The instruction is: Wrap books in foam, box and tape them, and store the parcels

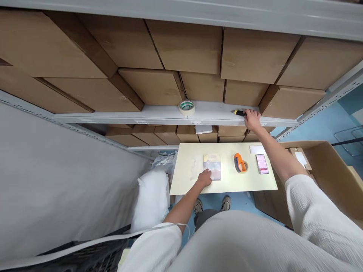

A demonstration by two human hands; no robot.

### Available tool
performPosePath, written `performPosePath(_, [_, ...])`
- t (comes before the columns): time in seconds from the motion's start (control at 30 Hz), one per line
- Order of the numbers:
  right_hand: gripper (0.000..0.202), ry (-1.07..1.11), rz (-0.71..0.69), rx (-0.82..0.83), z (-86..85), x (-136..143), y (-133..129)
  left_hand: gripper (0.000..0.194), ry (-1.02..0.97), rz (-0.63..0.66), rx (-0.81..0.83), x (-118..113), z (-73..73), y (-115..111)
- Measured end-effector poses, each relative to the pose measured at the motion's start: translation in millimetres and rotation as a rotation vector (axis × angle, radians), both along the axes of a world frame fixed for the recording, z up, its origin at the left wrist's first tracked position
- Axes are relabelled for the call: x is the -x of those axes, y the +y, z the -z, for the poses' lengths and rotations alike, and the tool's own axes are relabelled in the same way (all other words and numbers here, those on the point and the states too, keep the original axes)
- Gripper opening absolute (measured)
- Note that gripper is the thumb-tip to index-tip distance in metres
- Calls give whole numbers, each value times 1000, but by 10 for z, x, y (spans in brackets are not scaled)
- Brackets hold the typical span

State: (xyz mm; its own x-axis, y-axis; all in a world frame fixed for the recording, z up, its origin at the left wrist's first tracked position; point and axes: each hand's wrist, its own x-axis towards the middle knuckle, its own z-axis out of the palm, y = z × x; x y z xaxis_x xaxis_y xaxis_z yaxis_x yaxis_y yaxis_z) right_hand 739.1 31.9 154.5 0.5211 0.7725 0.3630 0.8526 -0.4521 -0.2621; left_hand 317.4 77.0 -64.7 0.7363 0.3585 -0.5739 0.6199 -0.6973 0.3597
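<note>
My right hand [252, 119] reaches to the grey shelf and is closed on the end of a black and yellow utility knife [239, 113], whose narrow tip points left over the shelf surface. Down at the pale yellow board [181, 181], my left hand [204, 178] rests its fingers on the lower left corner of a thin, flat booklet-like pack [214, 162], yellow above and purplish below. An orange tape dispenser [240, 163] with a roll of tape lies to the right of the pack. Further right is a phone [262, 164] with a lit pink screen.
Cardboard boxes [184, 49] fill the shelf above. A roll of masking tape [186, 108] lies on the shelf edge. White bagged material [150, 200] stands left of the board, and a large open carton [337, 170] stands right. A white cable [113, 238] crosses near my left arm.
</note>
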Motion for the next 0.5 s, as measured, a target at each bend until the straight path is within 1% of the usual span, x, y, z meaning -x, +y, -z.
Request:
performPosePath(0.07, [38,-16,6,24,-17,17,-5,52,11,4,-8,-8,-4,1])
performPosePath(0.13, [38,-48,-12,-3,-45,104,-52,52,20,11,-13,-9,-2,-3])
performPosePath(0.2, [38,-54,-65,-67,-35,279,-134,54,16,11,-9,-4,6,-10])
performPosePath(0.27, [37,3,-137,-107,76,554,-243,58,4,0,3,7,19,-15])
performPosePath(0.3, [37,54,-169,-102,183,729,-305,60,-3,-9,11,14,26,-16])
performPosePath(0.37, [36,199,-220,-74,502,1141,-440,64,-13,-21,27,37,41,-16])
performPosePath(0.43, [34,396,-231,-56,926,1599,-580,66,-33,-26,46,79,61,-20])
performPosePath(0.5, [33,603,-183,21,1378,2048,-711,67,-75,-32,66,146,85,-32])
